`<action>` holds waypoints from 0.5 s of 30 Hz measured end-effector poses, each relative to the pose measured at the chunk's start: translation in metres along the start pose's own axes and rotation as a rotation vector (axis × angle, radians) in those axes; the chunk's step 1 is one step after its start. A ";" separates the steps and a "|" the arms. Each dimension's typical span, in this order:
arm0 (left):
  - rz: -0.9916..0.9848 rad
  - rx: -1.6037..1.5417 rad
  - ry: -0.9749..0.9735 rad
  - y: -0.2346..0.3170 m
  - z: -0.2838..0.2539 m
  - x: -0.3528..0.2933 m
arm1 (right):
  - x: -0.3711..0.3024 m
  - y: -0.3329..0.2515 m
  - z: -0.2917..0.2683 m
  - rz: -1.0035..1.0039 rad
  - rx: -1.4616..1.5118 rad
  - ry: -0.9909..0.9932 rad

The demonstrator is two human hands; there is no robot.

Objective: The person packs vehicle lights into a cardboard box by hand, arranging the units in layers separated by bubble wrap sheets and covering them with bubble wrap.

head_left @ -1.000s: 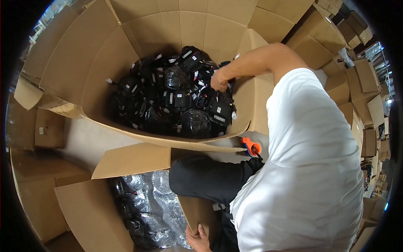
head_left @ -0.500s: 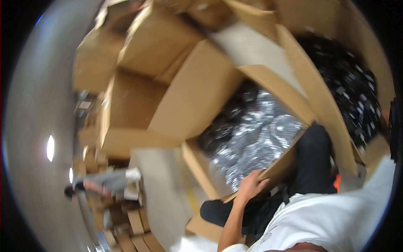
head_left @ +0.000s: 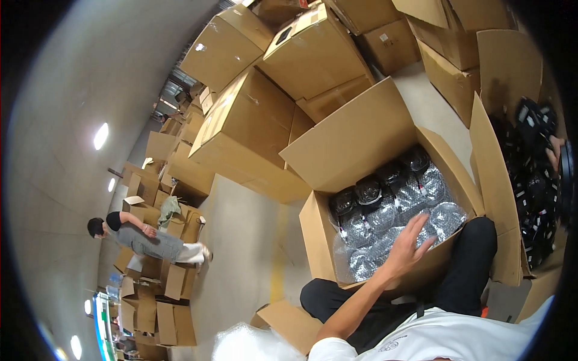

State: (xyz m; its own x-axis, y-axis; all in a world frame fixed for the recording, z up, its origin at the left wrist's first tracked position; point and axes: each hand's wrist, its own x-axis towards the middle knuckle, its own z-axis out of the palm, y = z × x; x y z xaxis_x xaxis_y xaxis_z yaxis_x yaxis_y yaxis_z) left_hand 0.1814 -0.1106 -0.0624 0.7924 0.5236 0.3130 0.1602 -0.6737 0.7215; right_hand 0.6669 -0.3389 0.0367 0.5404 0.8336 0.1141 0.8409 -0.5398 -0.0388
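Observation:
An open cardboard box (head_left: 316,231) stands in front of me, its tall far flap raised. Inside lie rows of round black parts (head_left: 368,191), the nearer ones covered by clear bubble wrap (head_left: 382,218). My left hand (head_left: 409,248) reaches over the near part of this box, fingers stretched and thumb apart, holding nothing. At the far right, a second box (head_left: 495,198) holds a heap of black parts (head_left: 533,180) with small white labels. My right hand (head_left: 554,153) shows only partly beside that heap, at the picture's dark rim; its grip is hidden.
Large closed cartons (head_left: 313,54) are stacked beyond the box. On the left, a person (head_left: 150,240) in grey and white walks by more open cartons (head_left: 174,322). White bubble wrap (head_left: 247,343) lies low by my left leg. A yellow line (head_left: 279,259) crosses the floor.
My left hand has lifted from the box's near rim and now extends over the wrapped parts. The view has turned, shifting the boxes and the walking person within it.

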 end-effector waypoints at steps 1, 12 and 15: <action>0.043 -0.023 0.112 0.010 -0.015 0.013 | 0.029 -0.047 0.011 -0.115 -0.033 0.209; -0.021 -0.127 -0.102 0.020 -0.075 0.029 | -0.022 -0.401 -0.071 -1.131 0.190 -0.085; -0.099 -0.415 -0.064 -0.009 -0.066 -0.015 | -0.017 -0.422 -0.025 -1.251 0.125 -0.162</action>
State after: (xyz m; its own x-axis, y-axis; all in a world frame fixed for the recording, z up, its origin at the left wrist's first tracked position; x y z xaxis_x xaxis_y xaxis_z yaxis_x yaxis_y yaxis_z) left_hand 0.1296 -0.0776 -0.0328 0.8221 0.5329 0.2003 -0.0030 -0.3478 0.9376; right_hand 0.3022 -0.1285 0.0764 -0.6326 0.7742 0.0189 0.7704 0.6316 -0.0868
